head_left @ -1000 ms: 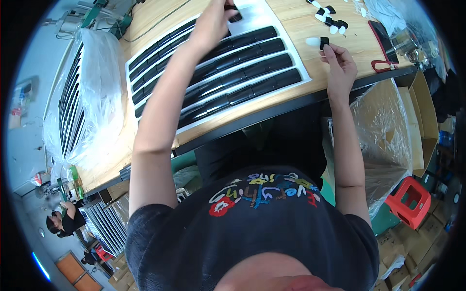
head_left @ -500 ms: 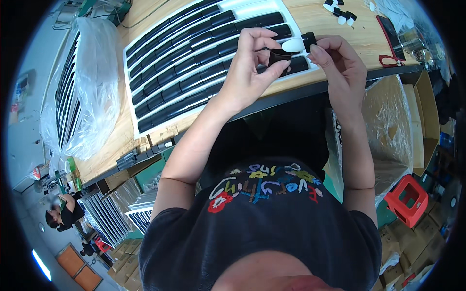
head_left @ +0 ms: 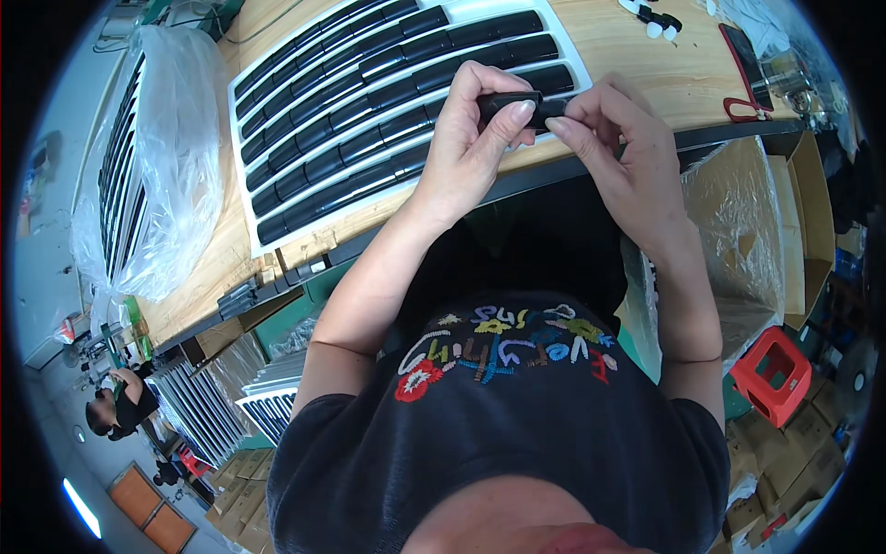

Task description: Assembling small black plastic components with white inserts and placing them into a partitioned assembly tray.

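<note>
My left hand [head_left: 466, 152] grips a short black tube [head_left: 503, 100] between thumb and fingers, over the near right corner of a white tray [head_left: 574, 57]. Pinched in my right hand [head_left: 632, 152] is a black end piece [head_left: 553, 110], set end to end against the tube's right opening. The white tip of that piece is out of sight, apparently inside the tube. Rows of glossy black cylinders [head_left: 406, 63] fill most of the tray, with some bare white grooves at its far right part.
Loose black pieces with white tips [head_left: 657, 22] lie at the table's far right, near red-handled scissors [head_left: 744, 111]. A plastic-wrapped tray [head_left: 175, 171] stands at left. Below on the right are an open cardboard box [head_left: 812, 217] and a red stool [head_left: 773, 377]. Another person [head_left: 125, 399] is far left.
The white-tipped piece in my right hand has come together with the tube in my left. Its white tip, visible before, is now hidden. Both hands have dropped slightly nearer.
</note>
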Demonstrator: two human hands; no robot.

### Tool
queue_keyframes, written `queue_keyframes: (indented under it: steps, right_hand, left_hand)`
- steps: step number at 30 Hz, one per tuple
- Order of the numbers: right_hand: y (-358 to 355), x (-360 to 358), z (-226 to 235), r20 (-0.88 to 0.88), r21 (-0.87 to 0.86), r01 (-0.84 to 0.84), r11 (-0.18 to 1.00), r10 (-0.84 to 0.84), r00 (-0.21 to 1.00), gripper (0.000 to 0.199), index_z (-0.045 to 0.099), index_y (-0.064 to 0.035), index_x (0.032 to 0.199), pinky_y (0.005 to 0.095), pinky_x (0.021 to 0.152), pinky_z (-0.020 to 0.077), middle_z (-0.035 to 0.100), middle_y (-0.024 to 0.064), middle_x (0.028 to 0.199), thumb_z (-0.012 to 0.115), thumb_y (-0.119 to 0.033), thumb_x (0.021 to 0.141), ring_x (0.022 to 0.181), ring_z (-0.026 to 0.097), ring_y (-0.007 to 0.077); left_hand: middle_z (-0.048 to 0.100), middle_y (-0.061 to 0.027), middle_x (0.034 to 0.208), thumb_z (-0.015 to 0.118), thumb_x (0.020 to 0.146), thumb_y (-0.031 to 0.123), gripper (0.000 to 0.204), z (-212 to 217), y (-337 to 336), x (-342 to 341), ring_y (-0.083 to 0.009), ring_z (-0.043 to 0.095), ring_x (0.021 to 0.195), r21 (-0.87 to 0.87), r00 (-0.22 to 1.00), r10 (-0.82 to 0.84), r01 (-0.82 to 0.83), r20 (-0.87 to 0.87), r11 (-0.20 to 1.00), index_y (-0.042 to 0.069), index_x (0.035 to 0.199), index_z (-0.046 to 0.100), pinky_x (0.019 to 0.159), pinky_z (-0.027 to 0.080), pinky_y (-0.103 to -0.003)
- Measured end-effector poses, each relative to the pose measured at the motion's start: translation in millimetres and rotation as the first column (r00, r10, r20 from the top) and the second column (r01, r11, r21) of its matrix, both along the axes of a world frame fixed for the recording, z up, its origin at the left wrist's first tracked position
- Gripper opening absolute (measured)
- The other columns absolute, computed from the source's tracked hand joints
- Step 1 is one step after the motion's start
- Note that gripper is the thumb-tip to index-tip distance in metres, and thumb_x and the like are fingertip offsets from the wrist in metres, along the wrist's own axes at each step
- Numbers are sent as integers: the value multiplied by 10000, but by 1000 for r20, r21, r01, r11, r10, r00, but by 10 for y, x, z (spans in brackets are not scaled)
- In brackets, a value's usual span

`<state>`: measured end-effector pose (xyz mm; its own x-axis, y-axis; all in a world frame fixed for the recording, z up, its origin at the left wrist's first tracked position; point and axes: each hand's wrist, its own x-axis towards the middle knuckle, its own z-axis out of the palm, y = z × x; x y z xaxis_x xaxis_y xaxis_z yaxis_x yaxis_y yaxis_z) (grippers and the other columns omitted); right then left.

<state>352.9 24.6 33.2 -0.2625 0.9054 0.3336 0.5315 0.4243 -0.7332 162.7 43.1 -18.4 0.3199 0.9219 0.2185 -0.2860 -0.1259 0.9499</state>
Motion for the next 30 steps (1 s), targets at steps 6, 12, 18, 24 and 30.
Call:
queue_keyframes:
  steps: [6, 12, 18, 24, 30]
  right_hand:
    - [12, -11, 28, -68, -270, -94, 958, 78, 995, 145, 553, -15, 869, 193, 545, 374, 522, -22, 694, 631, -103, 954, 613, 473, 34]
    - [28, -106, 66, -242, -325, -161, 932, 83, 967, 142, 558, -35, 855, 184, 521, 387, 542, -23, 685, 615, -105, 964, 596, 499, 27]
    - [44, -224, 74, -262, -320, -145, 936, 59, 963, 159, 546, -44, 834, 182, 503, 372, 523, -27, 660, 632, -110, 951, 562, 468, 22]
    - [836, -153, -239, -75, -288, -224, 931, 212, 975, 204, 566, -61, 865, 199, 587, 379, 538, -33, 692, 575, -225, 987, 641, 473, 30]
    - [2143, -78, -781, 128, -259, 3, 966, 31, 991, 203, 607, -23, 841, 326, 651, 459, 578, 75, 704, 583, -197, 943, 662, 546, 168]
  left_hand:
    - [521, -53, 982, 536, 1015, 173, 164, 76, -24, -41, -80, 579, 770, 33, 995, -42, 46, -95, 998, 45, 1082, 459, 694, 496, -218]
    - [514, -42, 951, 514, 1026, 170, 137, 102, -61, -78, -67, 564, 757, -49, 996, -78, 76, -50, 996, 63, 1073, 442, 679, 492, -206]
    - [472, -17, 995, 540, 1010, 122, 121, 172, -125, -66, -66, 504, 846, -161, 993, -20, 40, 120, 986, 69, 1093, 468, 699, 441, -219]
    - [517, -46, 962, 549, 990, 123, 198, -69, 641, -302, -149, 524, 880, 355, 876, 227, -69, -425, 932, 23, 1151, 489, 781, 458, -288]
    - [589, -174, 958, 587, 870, 2, 220, 102, 1618, -722, -366, 538, 941, 683, 248, 647, 96, -721, 724, 61, 1074, 645, 829, 439, -425]
